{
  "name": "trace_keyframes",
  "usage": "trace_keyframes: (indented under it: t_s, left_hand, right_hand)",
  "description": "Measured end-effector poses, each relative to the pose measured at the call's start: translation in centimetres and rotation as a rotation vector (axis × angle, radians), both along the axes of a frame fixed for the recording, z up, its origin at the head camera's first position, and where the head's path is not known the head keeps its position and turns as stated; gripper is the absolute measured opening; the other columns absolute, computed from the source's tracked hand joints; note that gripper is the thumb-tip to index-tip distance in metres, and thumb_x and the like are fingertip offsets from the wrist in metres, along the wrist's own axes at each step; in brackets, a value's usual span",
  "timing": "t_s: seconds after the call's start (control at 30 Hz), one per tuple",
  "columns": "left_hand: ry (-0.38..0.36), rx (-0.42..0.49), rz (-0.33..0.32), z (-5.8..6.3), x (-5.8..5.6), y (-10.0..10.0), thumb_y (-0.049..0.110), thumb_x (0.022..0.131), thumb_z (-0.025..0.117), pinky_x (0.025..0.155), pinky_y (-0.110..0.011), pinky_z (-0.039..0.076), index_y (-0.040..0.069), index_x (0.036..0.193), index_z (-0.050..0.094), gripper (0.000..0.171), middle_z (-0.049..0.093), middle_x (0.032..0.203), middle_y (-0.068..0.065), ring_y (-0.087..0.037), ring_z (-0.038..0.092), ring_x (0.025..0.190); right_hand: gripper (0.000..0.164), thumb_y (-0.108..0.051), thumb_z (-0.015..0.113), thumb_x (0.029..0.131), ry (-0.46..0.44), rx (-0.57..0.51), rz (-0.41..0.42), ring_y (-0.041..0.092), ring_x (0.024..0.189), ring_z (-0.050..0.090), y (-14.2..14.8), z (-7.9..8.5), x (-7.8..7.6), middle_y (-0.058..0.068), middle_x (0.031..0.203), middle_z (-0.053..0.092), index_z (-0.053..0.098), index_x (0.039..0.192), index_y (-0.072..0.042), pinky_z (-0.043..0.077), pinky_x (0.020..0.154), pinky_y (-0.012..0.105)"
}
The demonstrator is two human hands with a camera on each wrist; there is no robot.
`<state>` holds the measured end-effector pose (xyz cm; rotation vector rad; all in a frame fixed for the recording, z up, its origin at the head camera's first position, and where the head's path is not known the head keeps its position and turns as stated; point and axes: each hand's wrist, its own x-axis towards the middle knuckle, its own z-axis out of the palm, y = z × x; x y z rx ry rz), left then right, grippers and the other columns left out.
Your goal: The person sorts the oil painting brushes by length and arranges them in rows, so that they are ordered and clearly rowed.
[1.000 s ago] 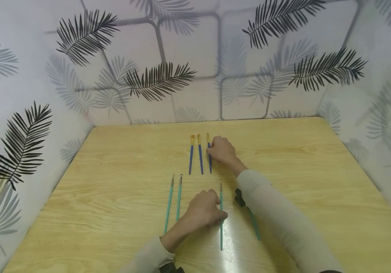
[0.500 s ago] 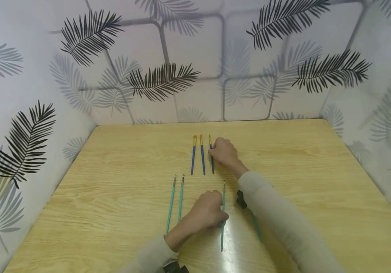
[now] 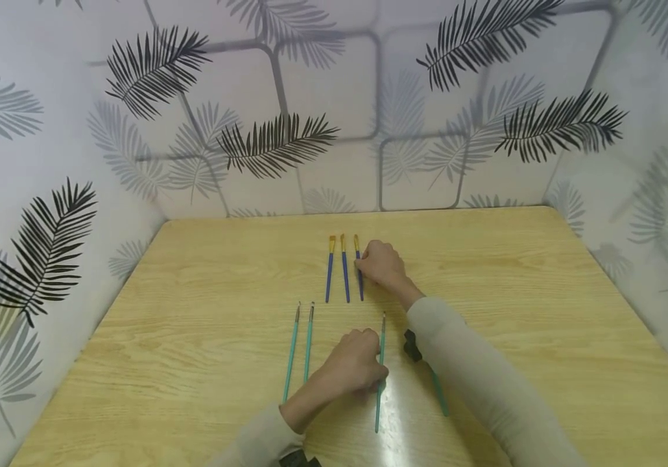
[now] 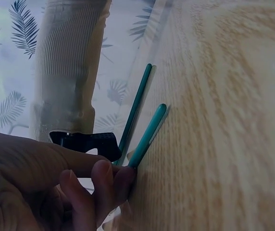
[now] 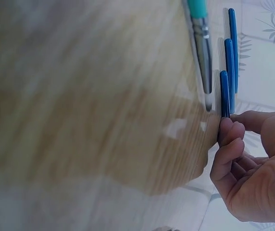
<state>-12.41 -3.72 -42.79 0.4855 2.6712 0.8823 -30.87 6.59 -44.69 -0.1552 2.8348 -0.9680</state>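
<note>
My left hand [image 3: 350,363] pinches a slim teal-handled tool [image 3: 382,340] with a metal neck and small tip. In the left wrist view its rounded handle end [image 4: 149,132] rises past the fingertips, just off the wood. Farther up the table, my right hand [image 3: 382,263] pinches a blue-handled paintbrush [image 3: 360,285] with gold ferrule, the rightmost of three in a row. The right wrist view shows thumb and finger on this brush [image 5: 224,91]. To its left lie a second blue paintbrush [image 3: 345,275] and a flat-tipped blue paintbrush [image 3: 329,279].
Left of my left hand lie two more teal tools, the outer teal tool [image 3: 292,350] and the inner teal tool [image 3: 309,340], partly behind the wrist. Another teal tool [image 3: 439,392] shows below my right forearm. The wooden table [image 3: 205,279] meets leaf-patterned walls [image 3: 334,168].
Both hands keep their hold and nearly their place. The held teal tool tilts slightly more, its lower end a little farther left. The whole view shifts slightly.
</note>
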Motion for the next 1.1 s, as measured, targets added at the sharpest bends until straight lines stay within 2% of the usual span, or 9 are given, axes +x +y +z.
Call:
trace_keyframes:
  t_s: [0.2, 0.3, 0.37, 0.47, 0.57, 0.7, 0.83, 0.97, 1.1]
  left_hand:
    - [0.000, 0.001, 0.009, -0.1, 0.0, 0.0, -0.003, 0.078, 0.067, 0.031, -0.015, 0.028, 0.018, 0.050, 0.035, 0.047, 0.044, 0.038, 0.005, -0.004, 0.046, 0.028]
    - [0.008, -0.014, 0.015, -0.1, 0.0, 0.1, -0.003, 0.077, 0.067, 0.031, -0.015, 0.027, 0.018, 0.049, 0.035, 0.048, 0.042, 0.037, 0.006, -0.004, 0.045, 0.028]
    - [0.010, -0.025, 0.024, -0.1, 0.0, 0.1, -0.002, 0.077, 0.067, 0.031, -0.015, 0.026, 0.018, 0.048, 0.034, 0.049, 0.041, 0.037, 0.007, -0.003, 0.044, 0.028]
    - [0.018, -0.037, 0.032, -0.2, 0.0, 0.0, -0.001, 0.076, 0.068, 0.032, -0.015, 0.025, 0.019, 0.048, 0.032, 0.049, 0.038, 0.038, 0.008, -0.002, 0.040, 0.028]
    - [0.002, -0.023, 0.033, -0.2, 0.0, 0.1, 0.000, 0.078, 0.069, 0.032, -0.015, 0.026, 0.019, 0.049, 0.033, 0.050, 0.038, 0.038, 0.008, -0.003, 0.040, 0.029]
    - [-0.034, -0.006, 0.034, -0.3, -0.1, 0.1, 0.003, 0.081, 0.071, 0.032, -0.016, 0.027, 0.019, 0.050, 0.034, 0.051, 0.039, 0.039, 0.007, -0.004, 0.043, 0.030]
    - [-0.062, 0.011, 0.037, -0.3, -0.4, -0.2, 0.005, 0.081, 0.072, 0.034, -0.015, 0.028, 0.019, 0.051, 0.033, 0.051, 0.038, 0.040, 0.009, -0.004, 0.047, 0.032]
    - [-0.108, 0.083, 0.028, -0.5, -0.5, -0.6, 0.002, 0.081, 0.069, 0.035, -0.014, 0.031, 0.019, 0.052, 0.037, 0.047, 0.047, 0.040, 0.006, -0.009, 0.056, 0.034]
    - [-0.146, 0.117, 0.022, -0.7, -0.6, -0.9, 0.001, 0.079, 0.067, 0.035, -0.015, 0.034, 0.020, 0.053, 0.036, 0.045, 0.055, 0.043, 0.001, -0.011, 0.059, 0.036]
  right_hand:
    - [0.048, -0.023, 0.060, 0.097, -0.008, -0.018, -0.002, 0.008, 0.037, 0.039, 0.3, -0.1, 0.0, -0.003, 0.043, 0.048, 0.048, 0.051, -0.014, 0.028, 0.036, 0.021]
    - [0.045, -0.025, 0.060, 0.097, -0.012, -0.026, 0.000, 0.008, 0.037, 0.041, 0.6, -0.1, 0.0, -0.001, 0.047, 0.055, 0.057, 0.055, -0.010, 0.029, 0.037, 0.021]
    - [0.039, -0.026, 0.060, 0.097, -0.018, -0.043, -0.003, 0.009, 0.037, 0.043, 0.9, -0.1, 0.1, 0.002, 0.053, 0.062, 0.066, 0.065, -0.005, 0.030, 0.037, 0.021]
    - [0.030, -0.027, 0.061, 0.097, -0.033, -0.069, -0.017, 0.009, 0.039, 0.048, 1.4, 0.0, 0.2, 0.005, 0.068, 0.072, 0.074, 0.088, -0.001, 0.034, 0.037, 0.020]
    - [0.030, -0.027, 0.061, 0.097, -0.045, -0.104, -0.029, 0.010, 0.042, 0.052, 1.9, 0.3, 0.4, 0.008, 0.080, 0.075, 0.071, 0.107, 0.000, 0.040, 0.040, 0.020]
    - [0.033, -0.026, 0.061, 0.098, -0.043, -0.172, -0.012, 0.011, 0.043, 0.055, 2.6, 0.8, 0.7, 0.013, 0.086, 0.076, 0.066, 0.114, 0.002, 0.047, 0.044, 0.022]
    - [0.034, -0.025, 0.060, 0.098, -0.022, -0.250, 0.043, 0.011, 0.042, 0.054, 3.6, 0.9, 1.0, 0.016, 0.089, 0.076, 0.062, 0.118, 0.003, 0.046, 0.044, 0.022]
    - [0.039, -0.026, 0.059, 0.099, -0.016, -0.292, 0.100, 0.012, 0.043, 0.054, 4.9, 0.7, 1.2, 0.017, 0.094, 0.076, 0.058, 0.126, 0.003, 0.042, 0.043, 0.021]
    - [0.043, -0.028, 0.059, 0.100, -0.046, -0.326, 0.121, 0.013, 0.044, 0.054, 6.0, 0.7, 1.7, 0.018, 0.098, 0.075, 0.054, 0.132, 0.001, 0.041, 0.043, 0.022]
